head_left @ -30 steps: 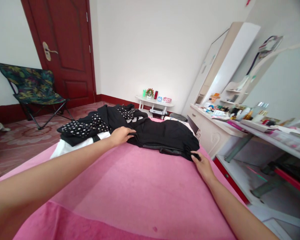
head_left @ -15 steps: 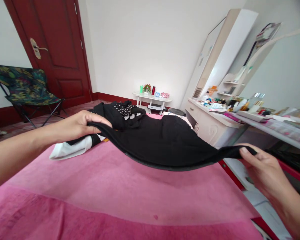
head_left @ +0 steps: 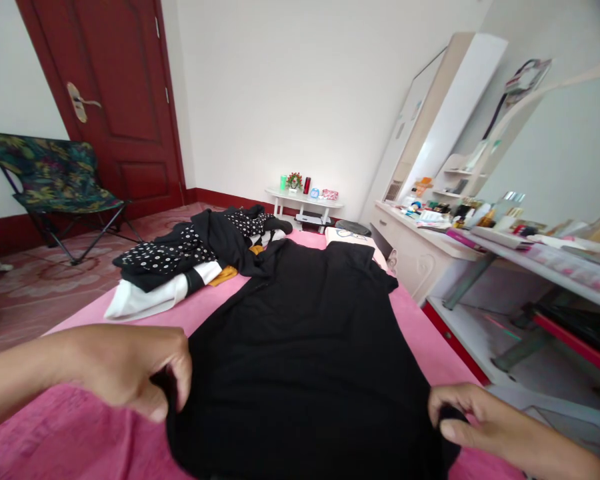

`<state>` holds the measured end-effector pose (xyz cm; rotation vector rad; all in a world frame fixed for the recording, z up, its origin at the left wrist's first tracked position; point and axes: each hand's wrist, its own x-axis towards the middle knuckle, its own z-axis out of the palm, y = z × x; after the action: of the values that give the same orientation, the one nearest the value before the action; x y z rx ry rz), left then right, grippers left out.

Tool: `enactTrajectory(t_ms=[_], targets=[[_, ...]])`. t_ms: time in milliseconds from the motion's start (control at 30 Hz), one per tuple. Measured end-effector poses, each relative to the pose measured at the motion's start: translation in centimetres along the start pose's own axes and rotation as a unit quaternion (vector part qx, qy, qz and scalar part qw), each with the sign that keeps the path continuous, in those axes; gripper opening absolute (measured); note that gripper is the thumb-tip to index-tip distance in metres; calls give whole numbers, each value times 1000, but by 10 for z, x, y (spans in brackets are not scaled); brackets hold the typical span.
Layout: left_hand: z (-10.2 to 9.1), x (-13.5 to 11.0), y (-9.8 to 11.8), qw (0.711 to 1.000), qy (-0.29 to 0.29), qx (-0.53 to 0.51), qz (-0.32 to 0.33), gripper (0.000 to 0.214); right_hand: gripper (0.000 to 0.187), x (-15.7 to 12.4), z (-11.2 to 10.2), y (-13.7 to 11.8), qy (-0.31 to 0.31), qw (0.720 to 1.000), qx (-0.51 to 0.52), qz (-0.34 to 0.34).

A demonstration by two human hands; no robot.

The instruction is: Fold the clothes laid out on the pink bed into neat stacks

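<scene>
A black short-sleeved shirt (head_left: 310, 347) lies spread over the pink bed cover (head_left: 100, 440), its shoulders and sleeves toward the far end. My left hand (head_left: 130, 367) pinches the shirt's near left corner. At the near right corner, my right hand (head_left: 473, 420) grips a bunched bit of the cloth between thumb and fingers. The hem between my hands runs down to the bottom edge of the view. To the left of the shirt rests a heap of clothes (head_left: 165, 257), with black, dotted, white and mustard pieces; it touches the shirt's left sleeve.
Along the right side stand a dressing table (head_left: 420, 233) crowded with bottles and a glass-topped desk (head_left: 570, 267). A folding chair (head_left: 65, 180) is at the left by the red door (head_left: 110, 100). Beyond the bed is a low white table (head_left: 305, 200) with small items.
Both hands have come down and toward me with the hem. The shirt, raised and bunched before, is now stretched out flat, and more of the clothes heap shows.
</scene>
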<state>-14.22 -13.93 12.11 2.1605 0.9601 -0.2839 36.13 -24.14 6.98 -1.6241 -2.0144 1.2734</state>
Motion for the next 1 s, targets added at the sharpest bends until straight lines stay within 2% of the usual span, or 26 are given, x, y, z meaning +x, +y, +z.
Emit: enactTrajectory(t_ms=[33,67,100,133,167,233,333,433,533,667,733,867,933,1000], targets=[[-1,7,2,997,-76,-30,13,35,50,5,-3,-5,-34,999,11,9],[-3,15,6,991,-125,-50,20,43,52,11,-8,-9,-55,998,30,15],[-6,26,11,988,-140,-53,25,47,52,19,-14,-14,-58,997,51,17],[-10,39,16,990,-126,-44,39,48,51,31,-22,-16,-39,997,70,15],[-14,56,22,993,-96,-31,61,45,47,45,-29,-17,1,997,82,12],[-22,98,31,993,-7,-12,113,37,41,79,-44,-9,124,988,88,20],[-33,172,32,971,162,5,176,37,32,134,-65,20,336,939,40,60],[-43,238,16,941,302,28,152,43,30,177,-81,47,483,867,-87,91],[-50,281,-6,930,354,51,81,48,31,204,-87,52,542,811,-198,97],[-49,304,-22,929,366,54,20,54,40,233,-82,32,551,776,-295,87],[-47,308,-24,928,369,54,-10,58,49,247,-81,23,534,767,-338,110],[-50,310,-31,926,370,36,-59,65,40,264,-93,24,449,801,-346,192],[-53,309,-38,923,372,33,-91,68,40,267,-102,34,464,802,-318,202],[-56,309,-44,918,375,41,-119,71,43,267,-108,47,499,789,-289,212]])
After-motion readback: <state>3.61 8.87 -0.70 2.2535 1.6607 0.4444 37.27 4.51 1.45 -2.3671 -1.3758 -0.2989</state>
